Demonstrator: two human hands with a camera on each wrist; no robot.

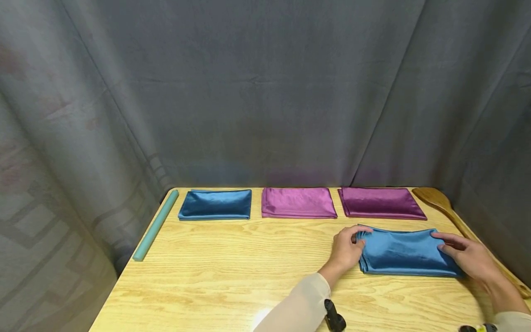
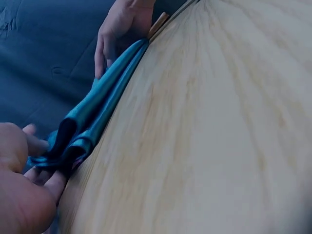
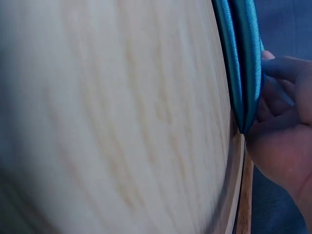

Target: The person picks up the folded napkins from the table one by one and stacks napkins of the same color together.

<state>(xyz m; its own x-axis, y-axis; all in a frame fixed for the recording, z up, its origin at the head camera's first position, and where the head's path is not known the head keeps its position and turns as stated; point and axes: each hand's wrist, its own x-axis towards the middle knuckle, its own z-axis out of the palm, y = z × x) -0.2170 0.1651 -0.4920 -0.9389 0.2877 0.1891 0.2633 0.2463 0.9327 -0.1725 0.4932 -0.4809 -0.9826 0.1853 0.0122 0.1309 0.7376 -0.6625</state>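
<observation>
A folded blue satin cloth (image 1: 406, 251) lies on the right part of the table, its layers stacked toward the left end. At that end my left hand (image 1: 347, 246) pinches the layers; the left wrist view shows fingers beneath the folds of the blue cloth (image 2: 105, 102) and the thumb on top. My right hand (image 1: 477, 258) rests at the cloth's right end, with extended fingers touching the upper side near the far corner. In the right wrist view, the right hand (image 3: 285, 117) sits beside the folded end, partly hidden behind the cloth (image 3: 246, 63).
Along the table's (image 1: 232, 276) far edge lie a darker blue folded cloth (image 1: 215, 205), a pink-purple one (image 1: 297, 203) and a deep purple one (image 1: 380, 203). A green rod (image 1: 156, 226) follows the left edge. A wooden spoon (image 1: 433, 198) lies along the right edge. Grey curtains (image 1: 265, 92) hang behind.
</observation>
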